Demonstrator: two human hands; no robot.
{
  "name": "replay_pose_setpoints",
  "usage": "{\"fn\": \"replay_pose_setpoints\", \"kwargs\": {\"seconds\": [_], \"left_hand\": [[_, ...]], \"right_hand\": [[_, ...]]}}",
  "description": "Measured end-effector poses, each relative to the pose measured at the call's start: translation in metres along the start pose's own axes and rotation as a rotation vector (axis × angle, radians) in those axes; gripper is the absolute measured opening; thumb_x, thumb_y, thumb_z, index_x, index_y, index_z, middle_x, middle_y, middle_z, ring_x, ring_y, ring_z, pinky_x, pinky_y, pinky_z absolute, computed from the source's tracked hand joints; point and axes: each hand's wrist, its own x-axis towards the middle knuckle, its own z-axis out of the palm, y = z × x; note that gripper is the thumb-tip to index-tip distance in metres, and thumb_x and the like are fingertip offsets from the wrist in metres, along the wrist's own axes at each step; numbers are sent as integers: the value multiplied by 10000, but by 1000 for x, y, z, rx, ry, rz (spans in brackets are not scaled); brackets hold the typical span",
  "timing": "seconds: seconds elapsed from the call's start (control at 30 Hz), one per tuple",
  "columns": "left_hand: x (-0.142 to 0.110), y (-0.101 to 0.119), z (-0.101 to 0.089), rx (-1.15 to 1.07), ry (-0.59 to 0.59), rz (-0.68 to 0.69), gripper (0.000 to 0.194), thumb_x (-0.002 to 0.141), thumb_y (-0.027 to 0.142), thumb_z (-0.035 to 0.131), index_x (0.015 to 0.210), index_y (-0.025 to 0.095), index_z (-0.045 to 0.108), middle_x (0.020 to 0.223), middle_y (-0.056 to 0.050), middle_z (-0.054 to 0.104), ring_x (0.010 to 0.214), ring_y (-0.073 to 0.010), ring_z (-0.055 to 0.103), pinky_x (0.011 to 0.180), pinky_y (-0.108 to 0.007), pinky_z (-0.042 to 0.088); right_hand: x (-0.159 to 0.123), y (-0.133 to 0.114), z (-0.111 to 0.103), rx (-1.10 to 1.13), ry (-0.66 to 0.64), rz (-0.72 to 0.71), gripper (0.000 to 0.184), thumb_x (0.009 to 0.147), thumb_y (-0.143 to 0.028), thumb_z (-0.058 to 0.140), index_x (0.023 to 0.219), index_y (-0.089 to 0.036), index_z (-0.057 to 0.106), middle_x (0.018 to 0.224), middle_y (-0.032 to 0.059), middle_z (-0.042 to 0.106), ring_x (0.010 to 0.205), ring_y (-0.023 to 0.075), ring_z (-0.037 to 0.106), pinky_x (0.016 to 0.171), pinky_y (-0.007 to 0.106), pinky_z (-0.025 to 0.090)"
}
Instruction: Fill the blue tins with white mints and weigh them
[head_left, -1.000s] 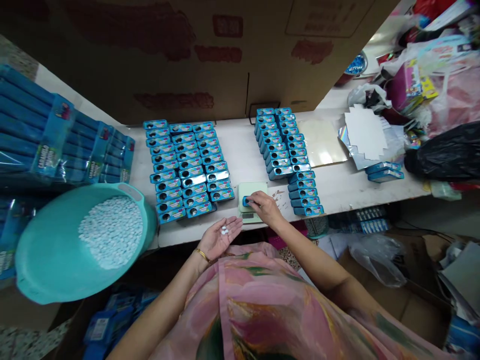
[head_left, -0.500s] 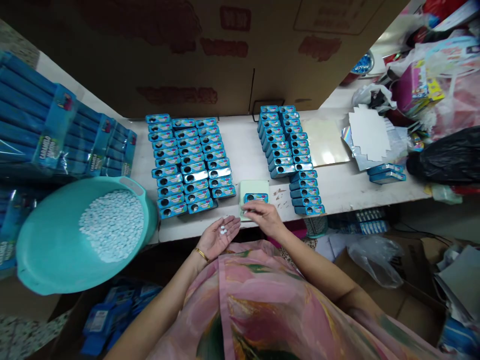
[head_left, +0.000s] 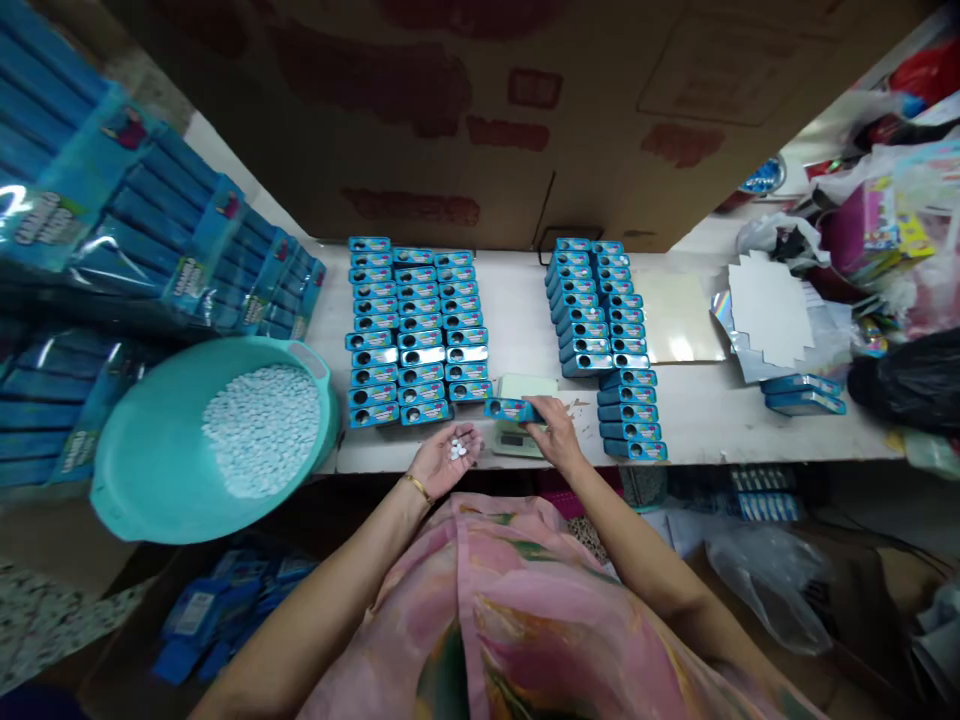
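My left hand (head_left: 448, 460) lies palm up, slightly cupped, holding a few white candies (head_left: 458, 450). Between the thumb and fingers of my right hand (head_left: 555, 432) is a small blue tin (head_left: 508, 409), held at its right end. The tin is over a pale green kitchen scale (head_left: 529, 385) and hides part of it. To the left stand rows of matching blue tins (head_left: 421, 374), many with a dark round opening on top. Another group of blue tins (head_left: 586, 330) stands beyond the scale to the right.
A turquoise tub (head_left: 150, 440) of white candies stands at the left, below wrapped packs of blue boxes (head_left: 165, 220). A large cardboard box (head_left: 450, 120) rises behind the table (head_left: 517, 290). Pale sheets (head_left: 682, 318), white cut card (head_left: 769, 305) and plastic bags lie on the right.
My right hand let go of a small item at the scale's front and took hold of the tin lying on the scale, lifting it. My left hand keeps its candies. The view has shifted.
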Motion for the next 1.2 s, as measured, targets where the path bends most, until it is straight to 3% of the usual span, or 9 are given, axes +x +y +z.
{"fn": "replay_pose_setpoints", "kwargs": {"seconds": [0.13,0.27,0.37,0.63,0.77,0.87,1.03,1.2], "left_hand": [[11,0,16,-58,-80,24,262,812,258,396,753,89,588,675,-97,619,613,-154,590,582,-278,478],[20,-2,26,-57,-100,-2,257,799,262,402,725,104,591,603,-55,606,529,-129,562,563,-259,452],[24,-3,29,-39,-114,23,254,793,240,396,731,105,601,619,-60,618,548,-134,571,592,-259,446],[28,-4,40,-12,-120,10,253,782,179,396,594,116,554,479,-28,557,381,-102,475,496,-250,410],[27,-4,42,-26,-141,-8,210,760,150,422,620,98,571,474,-30,548,369,-101,468,439,-236,393],[28,-4,40,-61,-140,1,209,770,176,423,671,93,587,549,-57,586,459,-122,535,486,-244,434],[29,-1,33,-102,-86,28,196,780,170,430,716,82,594,582,-72,600,549,-140,580,539,-257,479],[24,2,21,-98,-24,20,184,787,155,427,760,76,591,631,-100,615,608,-145,603,548,-243,502]], "right_hand": [[16,-58,-24,-412,-183,-361,383,806,-171,421,1187,-208,440,1041,86,524,954,222,430,816,385,343],[25,-94,-26,-641,-321,-606,350,820,-119,360,1159,-135,446,979,109,535,924,226,427,759,377,347],[26,-105,-21,-712,-400,-692,302,803,-111,384,1088,-108,485,922,105,541,885,225,431,702,362,355],[18,-116,-18,-742,-449,-773,208,803,-129,401,951,-118,548,918,96,527,881,223,417,648,345,344],[24,-111,-27,-714,-447,-636,276,807,-124,403,1060,-156,507,906,85,537,845,214,427,657,353,343],[25,-98,-38,-614,-336,-452,333,806,-156,424,1133,-206,469,940,80,540,861,219,429,701,367,343],[11,-52,-43,-136,-122,-129,324,748,-164,490,1069,-207,491,966,62,526,894,206,451,776,357,372],[2,2,-15,381,53,242,279,689,-228,523,961,-204,466,894,21,524,833,158,500,752,304,413]]}}
